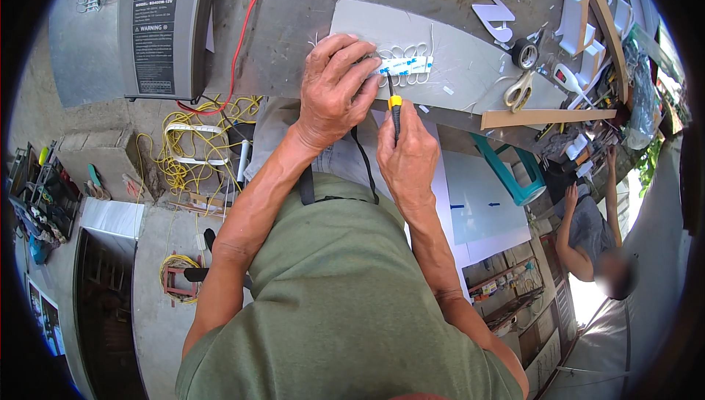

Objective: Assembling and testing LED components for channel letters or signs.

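Note:
My right hand [407, 154] is closed around a slim tool with a black-and-yellow handle [396, 106]. Its thin dark tip [389, 81] meets a white strip with blue print [411, 66]; whether it is a blade or a driver is hard to tell. Loops of thin white wire [422, 51] stick out along both long sides of the strip. My left hand [338, 84] holds the strip's left end, fingers bent and pressed together, hiding that end. Strip and hands are over a pale grey sheet [367, 22] on the metal table.
A power supply box [156, 33] with a red cable [239, 48] stands at left. Rightward lie scissors [518, 92], black tape [524, 53], a glue gun [569, 78], a brown strip [547, 118] and white cut-out shapes [493, 7]. Another person [587, 231] is at far right.

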Tool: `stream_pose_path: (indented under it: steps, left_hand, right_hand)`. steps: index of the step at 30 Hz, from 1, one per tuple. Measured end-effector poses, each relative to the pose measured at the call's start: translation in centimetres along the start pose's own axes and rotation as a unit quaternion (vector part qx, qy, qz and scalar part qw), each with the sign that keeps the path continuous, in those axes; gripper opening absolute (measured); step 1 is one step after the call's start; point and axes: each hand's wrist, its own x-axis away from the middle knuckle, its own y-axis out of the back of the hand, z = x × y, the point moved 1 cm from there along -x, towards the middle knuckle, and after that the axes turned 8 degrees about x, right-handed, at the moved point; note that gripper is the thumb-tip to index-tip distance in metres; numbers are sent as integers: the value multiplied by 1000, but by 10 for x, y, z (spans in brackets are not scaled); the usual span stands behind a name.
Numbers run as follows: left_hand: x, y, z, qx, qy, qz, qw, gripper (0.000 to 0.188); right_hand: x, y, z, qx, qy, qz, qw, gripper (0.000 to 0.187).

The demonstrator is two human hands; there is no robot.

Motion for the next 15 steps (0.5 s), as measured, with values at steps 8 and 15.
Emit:
stream_pose_path:
  steps: [8, 15]
  left_hand:
    - [-1, 0, 1, 4, 0, 1, 1000, 33]
    - [-2, 8, 3, 24, -10, 18, 1000, 31]
  right_hand:
    - [4, 18, -5, 8, 4, 80, 997, 27]
    - [-3, 18, -8, -80, 7, 12, 997, 27]
